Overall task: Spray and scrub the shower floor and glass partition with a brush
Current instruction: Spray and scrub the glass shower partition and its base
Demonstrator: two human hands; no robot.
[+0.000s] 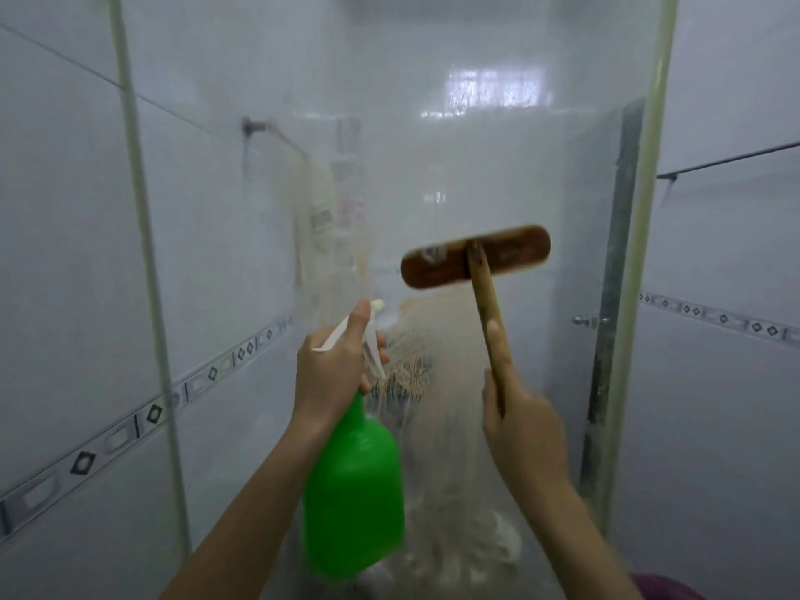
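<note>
Fingers of the left hand curl round the neck of the green bottle, low in the middle of the frame. One finger lies along the top of the white spray head. I cannot tell if the trigger is pulled. Just right of the middle and low down, the right hand wraps round the stick of the brush, with the thumb laid straight up along it. The brush has a brown wood head that looks a bit blurry. It shows its back to me in the middle of the frame, at or very close to the glass. I cannot tell if it touches.

I think the job is part way done. The glass fills most of the frame and looks milky and wet. Drips and streaks run down under the brush, so some spray looks to be on it. The top half just looks foggy, so I guess it needs a scrub. I cannot make out the floor through the glass, so I cannot say if it is clean.
</note>
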